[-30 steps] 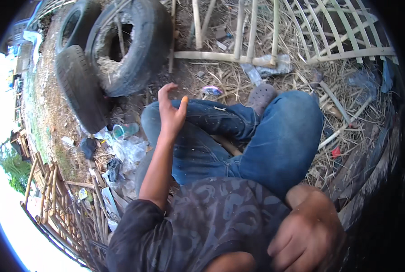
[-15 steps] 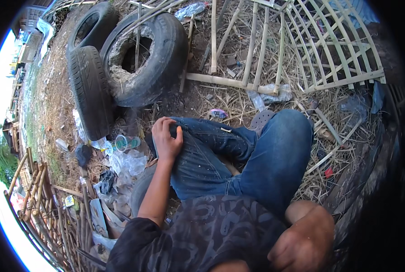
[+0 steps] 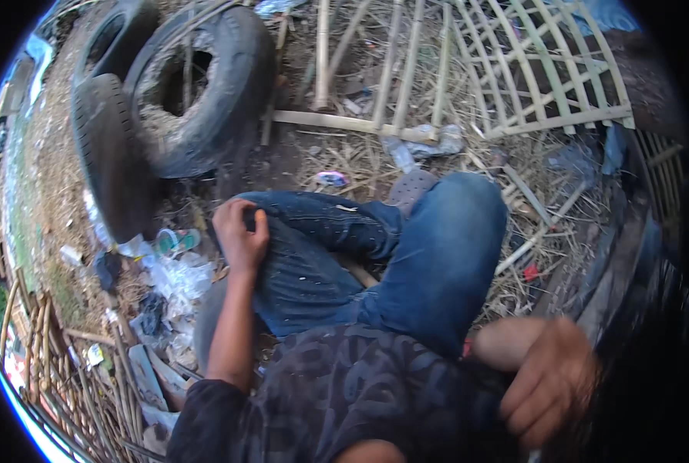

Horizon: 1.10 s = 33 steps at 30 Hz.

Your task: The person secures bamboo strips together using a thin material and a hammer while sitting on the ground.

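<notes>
My left hand [image 3: 241,235] rests on the left knee of my blue jeans [image 3: 448,247]. Its fingers lie over the knee with the thumb held apart, and nothing shows in it. Low on the right, my right hand [image 3: 552,382] is raised beside my dark patterned shirt [image 3: 360,386]. Its fingers are bent downward and smeared by motion, so whether they hold anything is unclear. A grey piece with holes [image 3: 412,191] shows beyond my bent legs.
Old tyres [image 3: 248,92] stand at the far left. A bamboo lattice [image 3: 549,123] and bamboo poles [image 3: 344,122] lie ahead on straw-strewn ground. Plastic bags [image 3: 178,278] and a bundle of sticks [image 3: 43,339] are on my left. A bamboo strip [image 3: 525,248] lies right of my knee.
The view has turned to the right, so the scene sits further left. My right hand has swung outward to the right, away from my shirt. My left hand stays on the knee.
</notes>
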Motion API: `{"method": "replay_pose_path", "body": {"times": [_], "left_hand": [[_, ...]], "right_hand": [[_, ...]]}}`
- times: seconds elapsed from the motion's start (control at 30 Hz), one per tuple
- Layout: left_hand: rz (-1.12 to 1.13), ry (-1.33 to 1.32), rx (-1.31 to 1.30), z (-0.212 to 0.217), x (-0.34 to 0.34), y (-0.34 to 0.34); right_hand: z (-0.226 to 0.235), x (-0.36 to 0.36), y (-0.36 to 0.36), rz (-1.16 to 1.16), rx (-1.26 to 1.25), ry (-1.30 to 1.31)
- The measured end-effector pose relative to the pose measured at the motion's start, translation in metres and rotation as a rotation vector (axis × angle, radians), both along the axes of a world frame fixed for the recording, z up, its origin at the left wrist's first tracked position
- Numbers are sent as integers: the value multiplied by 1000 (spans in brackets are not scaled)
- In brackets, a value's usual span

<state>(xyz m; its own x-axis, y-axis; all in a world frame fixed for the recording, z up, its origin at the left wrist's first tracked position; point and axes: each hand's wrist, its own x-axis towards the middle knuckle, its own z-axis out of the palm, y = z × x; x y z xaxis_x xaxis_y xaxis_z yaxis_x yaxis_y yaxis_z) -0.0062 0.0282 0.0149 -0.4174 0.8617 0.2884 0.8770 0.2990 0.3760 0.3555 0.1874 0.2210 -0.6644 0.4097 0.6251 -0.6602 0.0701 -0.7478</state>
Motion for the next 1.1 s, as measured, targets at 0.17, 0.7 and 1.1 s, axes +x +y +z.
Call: {"method": "replay_pose_path", "body": {"times": [0.17, 0.7, 1.1], "left_hand": [[75, 138, -252, 7, 15, 22], [535, -1859, -80, -204, 106, 237], [587, -1956, -77, -169, 149, 254]], "right_hand": [[-91, 39, 100, -358, -484, -370], [-390, 58, 220, -485, 865, -1683], [-414, 78, 202, -669, 700, -1349]]}}
